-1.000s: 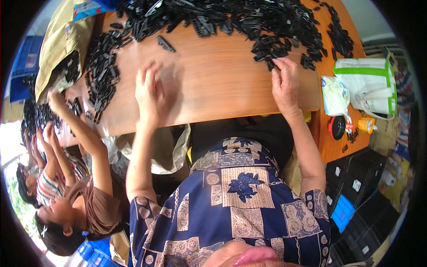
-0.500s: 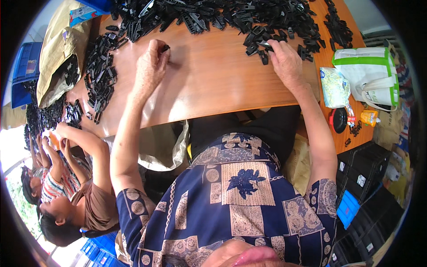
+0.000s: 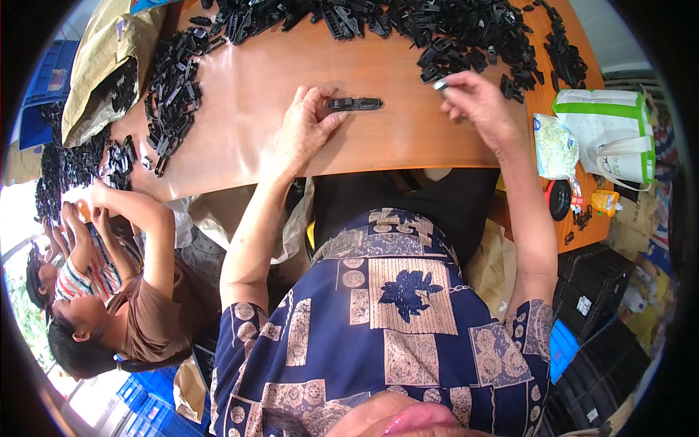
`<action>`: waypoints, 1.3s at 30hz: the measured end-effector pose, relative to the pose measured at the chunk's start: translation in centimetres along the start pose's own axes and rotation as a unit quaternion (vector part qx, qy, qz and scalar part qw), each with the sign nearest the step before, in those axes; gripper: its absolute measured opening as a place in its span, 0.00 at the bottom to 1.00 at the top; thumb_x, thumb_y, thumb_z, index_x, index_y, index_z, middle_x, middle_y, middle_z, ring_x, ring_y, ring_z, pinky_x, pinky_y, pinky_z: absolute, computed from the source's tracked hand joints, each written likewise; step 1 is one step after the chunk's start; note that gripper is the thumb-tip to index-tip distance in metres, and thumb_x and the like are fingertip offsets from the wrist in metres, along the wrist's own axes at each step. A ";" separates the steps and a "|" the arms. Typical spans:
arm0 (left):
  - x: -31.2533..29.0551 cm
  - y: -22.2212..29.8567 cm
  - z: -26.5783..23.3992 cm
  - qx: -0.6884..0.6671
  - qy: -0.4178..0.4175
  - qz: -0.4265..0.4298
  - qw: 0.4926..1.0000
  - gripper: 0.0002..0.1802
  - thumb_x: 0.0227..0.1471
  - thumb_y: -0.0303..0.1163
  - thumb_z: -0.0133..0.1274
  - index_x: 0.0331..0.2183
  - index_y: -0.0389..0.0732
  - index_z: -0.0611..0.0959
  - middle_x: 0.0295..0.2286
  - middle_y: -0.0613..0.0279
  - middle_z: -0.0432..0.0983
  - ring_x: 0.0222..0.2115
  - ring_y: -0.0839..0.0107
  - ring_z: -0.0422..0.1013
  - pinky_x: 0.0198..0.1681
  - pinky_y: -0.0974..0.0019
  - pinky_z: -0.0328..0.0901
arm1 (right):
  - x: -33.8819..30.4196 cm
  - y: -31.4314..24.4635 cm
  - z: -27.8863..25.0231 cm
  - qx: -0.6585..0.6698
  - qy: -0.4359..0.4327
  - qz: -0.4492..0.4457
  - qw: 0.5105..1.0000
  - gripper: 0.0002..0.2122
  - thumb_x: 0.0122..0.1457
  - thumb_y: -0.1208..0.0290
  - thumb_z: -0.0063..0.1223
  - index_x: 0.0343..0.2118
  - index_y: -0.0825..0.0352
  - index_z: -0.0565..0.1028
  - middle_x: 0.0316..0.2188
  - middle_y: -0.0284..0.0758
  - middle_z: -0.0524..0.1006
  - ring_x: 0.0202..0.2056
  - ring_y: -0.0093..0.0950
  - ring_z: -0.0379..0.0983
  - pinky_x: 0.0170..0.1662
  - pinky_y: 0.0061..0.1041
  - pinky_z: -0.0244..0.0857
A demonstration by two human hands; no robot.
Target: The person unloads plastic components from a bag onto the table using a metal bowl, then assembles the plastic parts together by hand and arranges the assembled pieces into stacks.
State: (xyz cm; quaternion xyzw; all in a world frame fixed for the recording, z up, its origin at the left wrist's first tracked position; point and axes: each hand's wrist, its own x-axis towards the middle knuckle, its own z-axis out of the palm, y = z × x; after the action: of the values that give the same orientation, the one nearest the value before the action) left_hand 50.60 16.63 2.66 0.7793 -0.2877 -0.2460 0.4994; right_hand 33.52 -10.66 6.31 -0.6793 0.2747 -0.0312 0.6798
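Over the middle of the wooden table [image 3: 364, 146], my left hand [image 3: 309, 124] pinches one end of a long black plastic part [image 3: 357, 104] that points to the right. My right hand [image 3: 473, 102] is raised to the right of it, thumb and forefinger closed on a small black piece [image 3: 440, 85] with a bright, shiny spot. Its exact kind is too small to tell. Just beyond my right hand lies a big heap of black plastic parts [image 3: 466, 33] along the far side of the table.
More black parts [image 3: 175, 109] lie in a band at left, beside an open brown sack [image 3: 109, 73]. At right are a white-green bag [image 3: 604, 131], a packet [image 3: 555, 146] and a round black-red dish [image 3: 558, 200]. Co-workers [image 3: 138, 306] sit at left; black crates [image 3: 593, 284] stand lower right.
My left hand has moved right and nearer, and a long black part now shows in it. My right hand has drawn back from the heap with a small piece. The view has shifted slightly.
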 end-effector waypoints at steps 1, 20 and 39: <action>0.0 0.3 -0.1 0.156 0.026 0.087 0.984 0.10 0.56 0.28 0.60 0.41 0.40 0.81 0.32 0.63 0.76 0.28 0.74 0.75 0.32 0.67 0.70 | -0.4 0.1 1.4 -0.018 -0.052 0.005 0.998 0.10 0.63 0.75 0.56 0.45 0.69 0.75 0.30 0.34 0.78 0.28 0.16 0.73 0.32 0.15 0.69; 0.4 0.6 -0.8 0.218 -0.021 0.193 0.956 0.11 0.51 0.34 0.62 0.39 0.48 0.85 0.31 0.62 0.72 0.30 0.59 0.75 0.32 0.58 0.70 | 0.2 -0.8 6.9 -0.481 -0.036 -0.338 0.808 0.10 0.55 0.65 0.62 0.33 0.64 0.75 0.30 0.35 0.73 0.31 0.36 0.77 0.31 0.32 0.70; 1.0 0.8 -1.8 0.237 -0.055 0.177 0.954 0.11 0.50 0.32 0.62 0.38 0.43 0.84 0.33 0.60 0.76 0.33 0.56 0.77 0.35 0.57 0.70 | 0.5 0.1 10.6 -0.451 -0.043 -0.299 0.840 0.09 0.60 0.67 0.58 0.34 0.65 0.71 0.26 0.41 0.78 0.29 0.43 0.76 0.29 0.39 0.67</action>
State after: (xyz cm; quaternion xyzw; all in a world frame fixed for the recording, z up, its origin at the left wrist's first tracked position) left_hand 52.36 16.75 3.99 0.7969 -0.4982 -0.1206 0.3196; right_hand 38.34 -1.22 5.25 -0.9604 0.0120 -0.0764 0.2676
